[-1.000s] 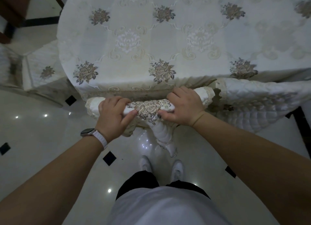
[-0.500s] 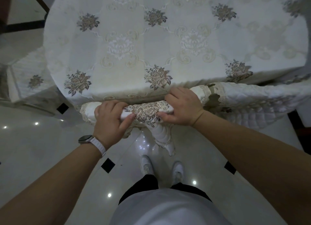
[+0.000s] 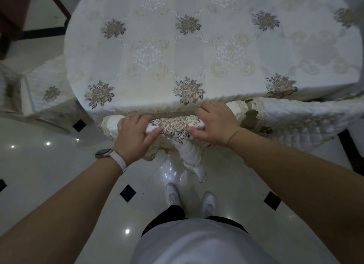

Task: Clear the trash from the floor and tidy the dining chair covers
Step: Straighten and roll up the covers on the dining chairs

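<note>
A dining chair stands pushed in under the table, its top rail wrapped in a white quilted chair cover [image 3: 174, 125] with an embroidered rose at the centre. My left hand [image 3: 134, 136], with a watch on the wrist, grips the left part of the covered rail, thumb underneath. My right hand [image 3: 214, 125] grips the right part of the same rail, fingers curled over the top. The cover's back flap [image 3: 192, 159] hangs down towards the floor. No trash shows on the floor in this view.
A round table with a white floral tablecloth [image 3: 197, 56] fills the top. Another covered chair [image 3: 303, 121] stands at the right, and a third [image 3: 45, 90] at the left. Glossy white tiles with black diamond insets [image 3: 127, 192] surround my white shoes [image 3: 173, 194].
Both hands keep their grip on the covered rail. The view has shifted slightly, and my hands sit a little closer to the table edge.
</note>
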